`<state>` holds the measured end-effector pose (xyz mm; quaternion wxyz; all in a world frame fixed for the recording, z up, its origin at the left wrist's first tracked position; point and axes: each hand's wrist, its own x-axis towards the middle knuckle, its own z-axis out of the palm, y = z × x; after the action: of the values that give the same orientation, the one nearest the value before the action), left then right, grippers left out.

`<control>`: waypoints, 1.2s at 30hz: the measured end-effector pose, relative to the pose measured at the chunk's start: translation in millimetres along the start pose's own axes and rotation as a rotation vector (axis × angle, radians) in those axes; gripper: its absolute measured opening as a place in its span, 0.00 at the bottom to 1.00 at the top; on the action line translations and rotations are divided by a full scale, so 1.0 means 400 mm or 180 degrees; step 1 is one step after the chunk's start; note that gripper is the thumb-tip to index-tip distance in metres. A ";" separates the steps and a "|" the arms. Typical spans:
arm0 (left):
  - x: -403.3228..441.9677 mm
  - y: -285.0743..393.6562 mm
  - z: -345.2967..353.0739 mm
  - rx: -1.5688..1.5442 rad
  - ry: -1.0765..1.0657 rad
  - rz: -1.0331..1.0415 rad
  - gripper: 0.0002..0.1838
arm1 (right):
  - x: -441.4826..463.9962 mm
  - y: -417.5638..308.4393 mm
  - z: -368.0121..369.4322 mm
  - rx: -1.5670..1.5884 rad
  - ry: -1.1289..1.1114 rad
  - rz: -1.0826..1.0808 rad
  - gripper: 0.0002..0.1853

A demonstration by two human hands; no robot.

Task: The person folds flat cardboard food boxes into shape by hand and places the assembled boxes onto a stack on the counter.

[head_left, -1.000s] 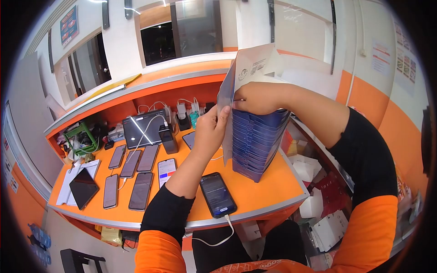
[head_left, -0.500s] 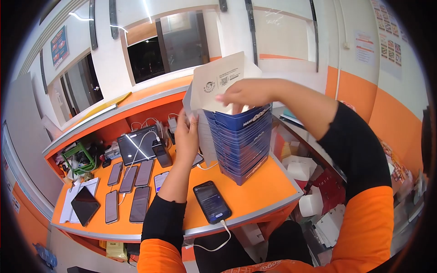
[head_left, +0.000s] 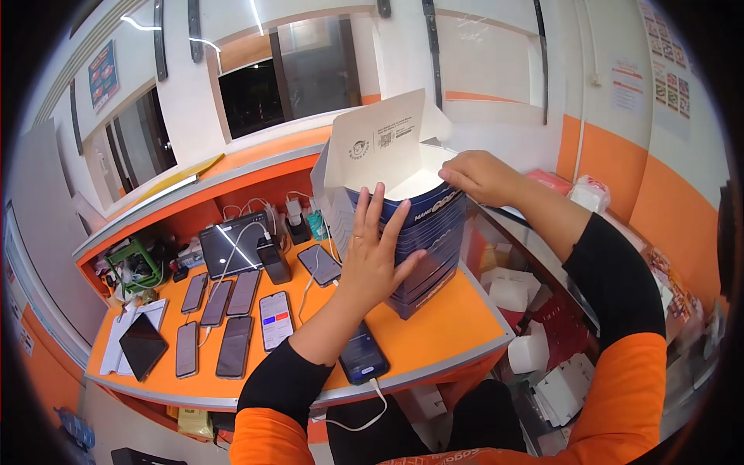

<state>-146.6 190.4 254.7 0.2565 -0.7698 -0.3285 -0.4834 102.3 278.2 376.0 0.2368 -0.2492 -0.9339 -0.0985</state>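
A tall stack of nested blue cardboard food boxes (head_left: 434, 256) stands near the right end of the orange desk. The uppermost box (head_left: 422, 180) has its white inside showing, and its printed lid flap (head_left: 378, 138) stands up at the back. My left hand (head_left: 373, 262) is open, fingers spread against the front left side of the stack. My right hand (head_left: 482, 177) has its fingers closed on the upper right rim of the uppermost box; the fingertips are partly hidden. Below my left forearm lies a dark phone (head_left: 363, 355) with a white cable, partly covered by the arm.
Several phones lie on the desk's left half, beside a black tablet (head_left: 145, 347) on papers. A laptop-like dark screen (head_left: 232, 246) and a black power bank (head_left: 273, 262) stand behind them. To the right, a lower shelf holds white cartons (head_left: 528, 349) and red packaging (head_left: 562, 329).
My left hand has moved from the lid flaps to the front of the stack, fingers spreading. My right hand has shifted from over the box opening to its right rim.
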 end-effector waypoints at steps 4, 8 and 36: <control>0.004 -0.019 -0.003 -0.0104 0.0056 -0.0049 0.53 | 0.005 0.006 0.014 -0.0051 0.0070 0.0033 0.30; 0.008 -0.066 -0.015 -0.0438 0.0036 0.0069 0.52 | 0.005 0.009 0.010 0.0050 -0.0050 -0.0003 0.25; -0.019 -0.192 0.012 -0.1344 -0.0238 -0.0536 0.60 | -0.052 0.087 0.183 0.1891 0.1136 0.0413 0.37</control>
<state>-204.1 241.8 251.8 0.0363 -0.7937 -0.2924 -0.5322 107.4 321.4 304.7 0.4642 -0.2071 -0.8479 0.1507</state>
